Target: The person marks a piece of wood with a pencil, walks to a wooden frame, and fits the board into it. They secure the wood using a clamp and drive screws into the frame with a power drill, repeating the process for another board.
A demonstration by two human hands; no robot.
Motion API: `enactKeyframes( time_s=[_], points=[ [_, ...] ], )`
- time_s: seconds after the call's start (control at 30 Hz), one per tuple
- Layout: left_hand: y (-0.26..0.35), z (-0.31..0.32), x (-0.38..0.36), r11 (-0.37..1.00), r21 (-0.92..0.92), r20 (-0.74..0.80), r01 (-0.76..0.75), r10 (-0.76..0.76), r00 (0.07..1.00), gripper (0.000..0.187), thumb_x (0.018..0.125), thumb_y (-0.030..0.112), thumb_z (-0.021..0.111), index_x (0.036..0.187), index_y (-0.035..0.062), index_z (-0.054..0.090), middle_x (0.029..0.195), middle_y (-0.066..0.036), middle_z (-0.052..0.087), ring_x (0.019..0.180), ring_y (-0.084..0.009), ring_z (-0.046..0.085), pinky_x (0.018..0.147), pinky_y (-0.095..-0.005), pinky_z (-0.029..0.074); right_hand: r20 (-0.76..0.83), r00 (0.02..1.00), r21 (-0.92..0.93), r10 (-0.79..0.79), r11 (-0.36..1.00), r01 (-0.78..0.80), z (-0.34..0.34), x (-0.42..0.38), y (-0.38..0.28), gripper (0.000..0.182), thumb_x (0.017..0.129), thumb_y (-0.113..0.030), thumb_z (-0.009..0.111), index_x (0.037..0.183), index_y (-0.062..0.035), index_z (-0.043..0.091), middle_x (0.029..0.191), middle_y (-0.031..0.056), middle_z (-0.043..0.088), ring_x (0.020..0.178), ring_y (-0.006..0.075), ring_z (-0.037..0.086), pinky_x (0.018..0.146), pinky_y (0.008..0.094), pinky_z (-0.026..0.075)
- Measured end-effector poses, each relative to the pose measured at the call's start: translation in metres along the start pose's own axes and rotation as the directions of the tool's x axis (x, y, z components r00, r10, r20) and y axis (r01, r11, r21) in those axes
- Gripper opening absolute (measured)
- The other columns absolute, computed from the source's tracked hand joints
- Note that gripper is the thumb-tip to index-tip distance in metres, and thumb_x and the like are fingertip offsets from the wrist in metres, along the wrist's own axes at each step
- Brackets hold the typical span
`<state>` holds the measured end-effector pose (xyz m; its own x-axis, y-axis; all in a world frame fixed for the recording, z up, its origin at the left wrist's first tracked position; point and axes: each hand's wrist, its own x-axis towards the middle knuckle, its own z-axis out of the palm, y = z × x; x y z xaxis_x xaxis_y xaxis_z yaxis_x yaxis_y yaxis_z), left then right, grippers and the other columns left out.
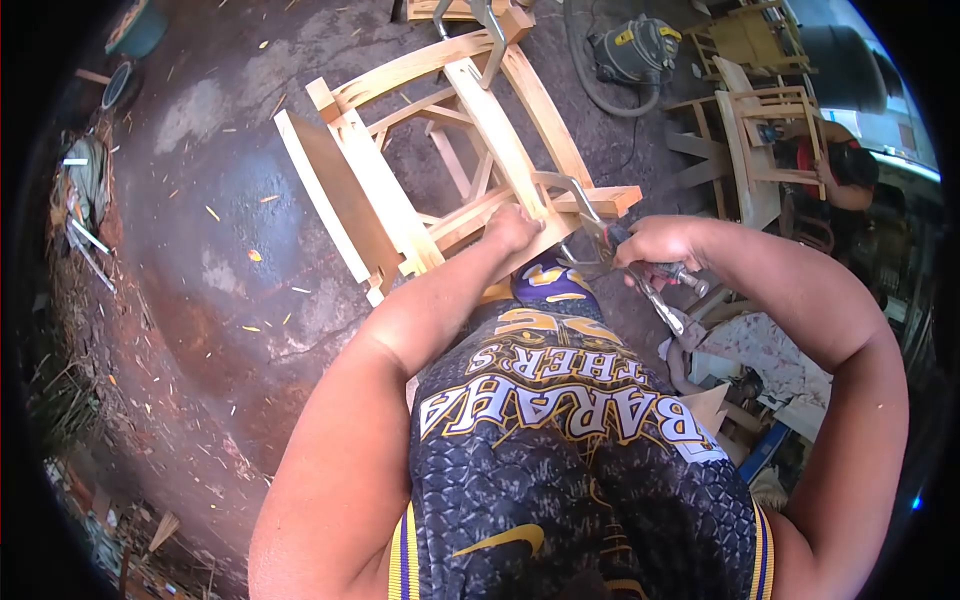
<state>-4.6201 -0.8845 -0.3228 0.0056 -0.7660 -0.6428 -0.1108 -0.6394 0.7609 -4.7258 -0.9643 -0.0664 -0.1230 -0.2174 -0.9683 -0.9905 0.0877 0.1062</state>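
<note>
A pale wooden chair frame point(394, 190) lies tipped over on the floor in front of me. My left hand point(512, 230) is closed on its near rail, close to a corner joint. Beside that corner, my right hand point(655, 248) grips the handles of a metal locking C-clamp point(597, 222). One curved jaw of the clamp reaches over the wood, and the other sits below it near my leg. A second metal clamp point(492, 50) is on the far corner of the frame. My fingertips on the left are partly hidden.
A shop vacuum point(637, 50) with its hose stands beyond the frame. At the right, another person point(852, 172) is by a wooden chair point(775, 135). Wood scraps and a cloth point(765, 355) lie near my right elbow. Debris lines the left edge.
</note>
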Motion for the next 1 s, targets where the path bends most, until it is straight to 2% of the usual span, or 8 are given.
enactKeyframes(
  time_s=[0.2,0.37,0.57,0.77,0.83,0.9,0.97,1.0],
  points=[
    [0.001,0.001,-0.004,1.000,-0.011,-0.021,-0.008,0.007,1.000,0.034,0.080,0.033,0.072,0.100,0.0053,0.070,0.104,-0.016,0.069,0.101,-0.0285,0.066,0.092,-0.0376,0.049,0.106,0.994,0.032,0.038,0.999,-0.041,-0.010,0.009,0.011,0.027,0.087,-0.022,0.060,0.103,-0.0001,0.056,0.087,0.0104,0.068,0.068,0.0187,0.066,0.059,0.0354,0.055],
    [-0.001,0.001,-0.003,1.000,-0.024,0.004,-0.018,0.018,1.000,0.033,0.081,0.032,0.071,0.100,0.0055,0.071,0.104,-0.016,0.069,0.100,-0.0288,0.066,0.091,-0.0382,0.049,0.196,0.979,0.274,0.048,0.956,-0.102,-0.006,0.003,0.012,0.030,0.089,-0.027,0.057,0.108,-0.0039,0.052,0.076,0.0080,0.061,0.067,0.0210,0.064,0.062,0.0408,0.056],
    [-0.008,0.004,0.009,0.998,0.034,0.009,-0.061,0.061,0.998,0.032,0.081,0.034,0.072,0.095,0.0058,0.072,0.099,-0.016,0.070,0.095,-0.0298,0.067,0.087,-0.0389,0.050,0.204,0.977,0.247,0.056,0.963,-0.106,-0.007,0.010,0.011,0.029,0.090,-0.029,0.057,0.108,-0.0071,0.050,0.075,0.0092,0.058,0.062,0.0214,0.062,0.060,0.0437,0.057],
    [-0.023,0.013,0.035,0.998,0.009,0.033,-0.066,0.065,0.997,0.037,0.081,0.036,0.072,0.103,0.0057,0.071,0.103,-0.017,0.070,0.096,-0.0289,0.066,0.087,-0.0375,0.050,0.175,0.983,0.208,0.057,0.974,-0.094,-0.008,0.007,0.006,0.031,0.091,-0.031,0.059,0.105,-0.0048,0.052,0.076,0.0103,0.057,0.063,0.0230,0.062,0.060,0.0437,0.056],
    [-0.030,0.015,0.037,0.968,-0.120,-0.008,-0.221,0.221,0.975,0.043,0.082,0.039,0.069,0.109,0.0058,0.069,0.106,-0.019,0.069,0.100,-0.0299,0.066,0.089,-0.0374,0.049,0.183,0.982,0.198,0.047,0.977,-0.084,-0.007,0.008,0.005,0.033,0.093,-0.032,0.058,0.103,-0.0012,0.053,0.078,0.0116,0.059,0.066,0.0246,0.062,0.060,0.0444,0.056],
    [-0.018,0.004,0.026,0.966,0.004,0.008,-0.260,0.260,0.966,0.050,0.084,0.044,0.066,0.114,0.0041,0.067,0.110,-0.021,0.067,0.104,-0.0321,0.064,0.092,-0.0382,0.048,0.245,0.969,0.215,0.043,0.972,-0.098,-0.009,0.012,0.007,0.035,0.090,-0.034,0.060,0.111,-0.0089,0.047,0.080,0.0101,0.055,0.065,0.0222,0.060,0.062,0.0449,0.056],
    [-0.013,0.003,0.023,0.954,0.228,0.028,-0.195,0.194,0.981,0.055,0.086,0.049,0.062,0.114,0.0016,0.066,0.113,-0.022,0.065,0.106,-0.0340,0.062,0.093,-0.0396,0.047,0.251,0.967,0.211,0.043,0.973,-0.098,-0.009,0.012,0.008,0.035,0.092,-0.035,0.059,0.109,-0.0059,0.049,0.080,0.0112,0.057,0.067,0.0236,0.061,0.062,0.0454,0.056],
    [-0.016,0.003,0.026,0.961,0.209,0.041,-0.180,0.175,0.984,0.054,0.087,0.049,0.061,0.113,0.0014,0.066,0.113,-0.022,0.065,0.107,-0.0353,0.061,0.093,-0.0404,0.047,0.241,0.970,0.228,0.038,0.969,-0.094,-0.009,0.012,0.008,0.037,0.094,-0.037,0.058,0.106,-0.0030,0.051,0.080,0.0124,0.058,0.068,0.0251,0.062,0.062,0.0458,0.056]
  ],
)
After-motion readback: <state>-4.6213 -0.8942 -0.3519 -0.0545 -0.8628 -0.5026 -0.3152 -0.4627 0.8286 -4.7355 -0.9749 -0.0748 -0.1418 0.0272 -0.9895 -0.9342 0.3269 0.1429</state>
